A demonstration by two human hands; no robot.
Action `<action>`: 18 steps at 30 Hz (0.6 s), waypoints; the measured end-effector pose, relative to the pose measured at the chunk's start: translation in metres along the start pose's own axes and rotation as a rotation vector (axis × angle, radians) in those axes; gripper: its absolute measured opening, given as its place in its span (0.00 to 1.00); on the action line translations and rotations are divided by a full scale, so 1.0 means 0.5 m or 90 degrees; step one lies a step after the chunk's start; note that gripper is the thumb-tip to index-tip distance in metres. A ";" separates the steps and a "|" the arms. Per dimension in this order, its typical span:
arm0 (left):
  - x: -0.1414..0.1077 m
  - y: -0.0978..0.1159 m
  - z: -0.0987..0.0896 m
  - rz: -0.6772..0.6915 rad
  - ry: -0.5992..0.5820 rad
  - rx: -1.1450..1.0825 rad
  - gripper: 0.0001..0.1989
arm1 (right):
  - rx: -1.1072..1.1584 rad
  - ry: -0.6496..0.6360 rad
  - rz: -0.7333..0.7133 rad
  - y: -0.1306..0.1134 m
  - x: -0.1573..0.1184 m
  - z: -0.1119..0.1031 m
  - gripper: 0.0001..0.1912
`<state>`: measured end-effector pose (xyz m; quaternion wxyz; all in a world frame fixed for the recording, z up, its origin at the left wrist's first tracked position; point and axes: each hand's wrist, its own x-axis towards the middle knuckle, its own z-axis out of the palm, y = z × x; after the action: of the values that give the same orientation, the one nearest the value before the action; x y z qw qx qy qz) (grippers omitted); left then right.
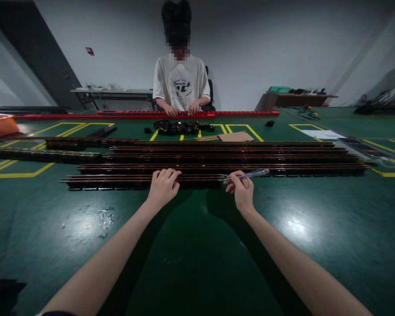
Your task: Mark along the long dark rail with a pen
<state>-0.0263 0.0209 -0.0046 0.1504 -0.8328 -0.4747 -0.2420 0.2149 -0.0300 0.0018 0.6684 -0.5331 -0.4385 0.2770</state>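
Several long dark strips with reddish-brown edges lie side by side across the green table (pixel 197 263). My left hand (pixel 163 186) rests on the nearest strip (pixel 108 181), its fingers bent over the top edge and the thumb at the near side. At that strip's right end, my right hand (pixel 242 188) is closed around a screwdriver (pixel 258 173) with a clear purplish handle. The handle points right and the thin tip points left, close to the strip's end. Whether the tip touches the strip is too small to tell.
Across the table a person (pixel 181 83) handles a long red rail (pixel 151 116). Dark small parts (pixel 181 127) lie piled before them, near brown cardboard (pixel 236 137). An orange bag (pixel 1 125) is at far left; white paper (pixel 322 134) lies at right.
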 end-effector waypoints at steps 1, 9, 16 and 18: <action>0.000 0.000 0.000 -0.004 0.003 0.003 0.17 | 0.001 0.014 0.000 0.000 0.000 0.000 0.12; 0.000 0.001 0.000 -0.068 0.023 0.025 0.13 | -0.003 0.120 0.017 0.000 0.002 -0.003 0.10; -0.001 -0.001 -0.001 -0.077 0.015 0.012 0.14 | -0.153 0.111 -0.125 -0.006 -0.003 -0.007 0.09; -0.002 -0.001 0.000 -0.073 0.017 0.011 0.14 | -0.200 0.066 -0.196 -0.007 -0.006 -0.004 0.09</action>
<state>-0.0271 0.0204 -0.0049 0.1499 -0.7995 -0.5219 -0.2568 0.2152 -0.0343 0.0042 0.6334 -0.5708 -0.5174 0.0723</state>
